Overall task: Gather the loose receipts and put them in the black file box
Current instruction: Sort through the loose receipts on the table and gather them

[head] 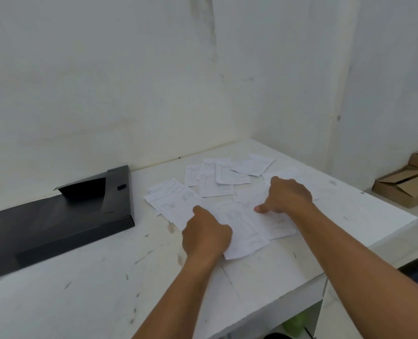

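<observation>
Receipts (217,178) lie scattered on the white table (80,277), right of the box (56,221), which lies flat against the wall with its flap raised. The left hand (206,234) presses, fingers curled, on the near sheets; whether it grips one I cannot tell. The right hand (287,195) rests on the papers, thumb out, pinching nothing visibly. Cardboard boxes (406,182) sit far right.

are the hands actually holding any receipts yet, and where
Nothing is lifted. The left hand and right hand press flat on the nearest receipts on the table.
</observation>
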A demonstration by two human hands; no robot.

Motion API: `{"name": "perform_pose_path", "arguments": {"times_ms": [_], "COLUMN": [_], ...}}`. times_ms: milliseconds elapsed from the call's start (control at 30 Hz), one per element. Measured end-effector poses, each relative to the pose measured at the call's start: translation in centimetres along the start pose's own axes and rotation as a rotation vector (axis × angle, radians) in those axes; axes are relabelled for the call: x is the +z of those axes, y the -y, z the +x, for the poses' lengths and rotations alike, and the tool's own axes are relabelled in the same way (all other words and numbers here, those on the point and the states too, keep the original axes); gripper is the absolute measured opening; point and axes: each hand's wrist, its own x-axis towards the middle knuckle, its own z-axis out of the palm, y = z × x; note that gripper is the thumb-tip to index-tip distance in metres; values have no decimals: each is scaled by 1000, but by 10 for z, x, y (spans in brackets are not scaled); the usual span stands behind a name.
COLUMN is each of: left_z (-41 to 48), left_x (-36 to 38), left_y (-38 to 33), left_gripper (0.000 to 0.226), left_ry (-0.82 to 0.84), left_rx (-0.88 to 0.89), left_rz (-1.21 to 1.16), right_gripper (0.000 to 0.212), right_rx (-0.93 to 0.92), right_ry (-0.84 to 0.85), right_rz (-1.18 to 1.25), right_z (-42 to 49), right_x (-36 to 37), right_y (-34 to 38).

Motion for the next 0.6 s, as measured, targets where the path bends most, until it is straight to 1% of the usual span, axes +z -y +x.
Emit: {"name": "perform_pose_path", "arguments": {"times_ms": [100, 167, 200, 300, 433, 533, 600], "left_z": [-12, -14, -14, -14, -6, 1, 1], "left_x": [10, 14, 16, 13, 12, 14, 17], "left_y": [-9, -16, -20, -38, -54, -55, -53], "left_gripper": [56, 64, 65, 66, 72, 76, 67], "left_ry": [-11, 15, 33, 78, 114, 67, 21], "left_rx": [5, -32, -65, -200, -323, -344, -319], "left_rz": [213, 249, 216, -22, -233, -205, -177], "right_gripper": [94, 89, 84, 67, 60, 58, 58], "right_rx": [-11, -4, -3, -10, -7, -5, -10], "right_ry": [-52, -94, -111, -157, -160, -156, -163], "right_rz": [16, 65, 92, 123, 136, 146, 152], "right_z": [-3, -5, -4, -4, -5, -5, -7], "right_x": [4, 7, 9, 15, 16, 16, 16], "right_y": [-1, -1, -1, -3, -4, -4, -5]}}
